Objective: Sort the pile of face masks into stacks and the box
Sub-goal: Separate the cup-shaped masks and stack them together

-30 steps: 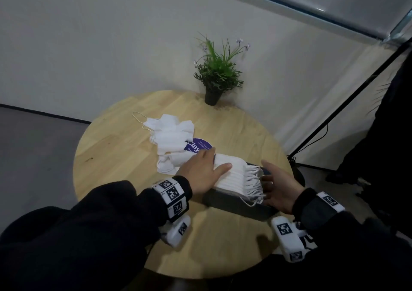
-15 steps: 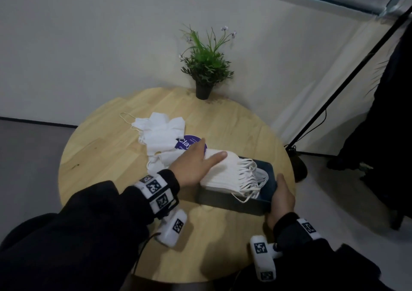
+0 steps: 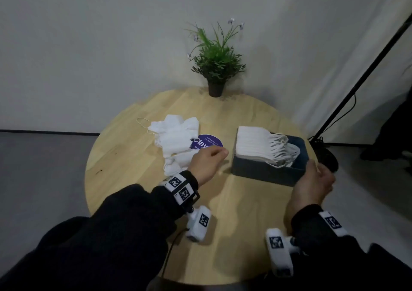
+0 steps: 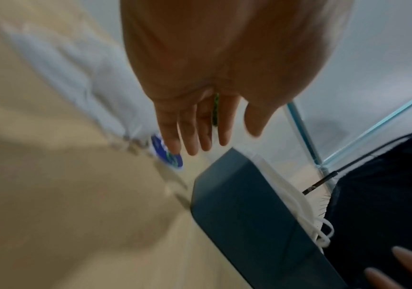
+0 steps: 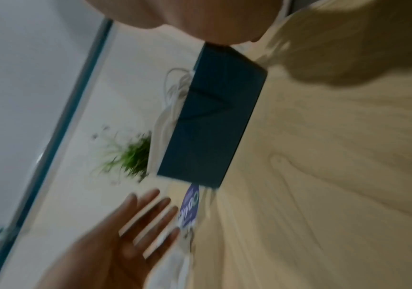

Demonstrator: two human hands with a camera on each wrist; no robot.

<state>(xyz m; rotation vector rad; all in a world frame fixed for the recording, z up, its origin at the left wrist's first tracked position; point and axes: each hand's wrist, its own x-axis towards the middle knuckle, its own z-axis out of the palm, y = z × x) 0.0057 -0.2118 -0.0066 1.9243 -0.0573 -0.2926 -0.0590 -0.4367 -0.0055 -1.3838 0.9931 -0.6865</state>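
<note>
A round, light-wood table [image 3: 124,192] is standing in front of a plain off-white wall [image 3: 89,45]. At the far edge of the tabletop a small green potted plant with thin lilac flowers in a dark pot [image 3: 215,67] is sitting upright, casting a soft shadow on the wall behind it. A grey floor [image 3: 38,168] is spreading out to the left, meeting the wall along a dark baseboard strip [image 3: 44,131]. At the right a slanted black pole [image 3: 365,76] is leaning across the wall, with a thin black cable [image 3: 344,114] hanging beside it.
</note>
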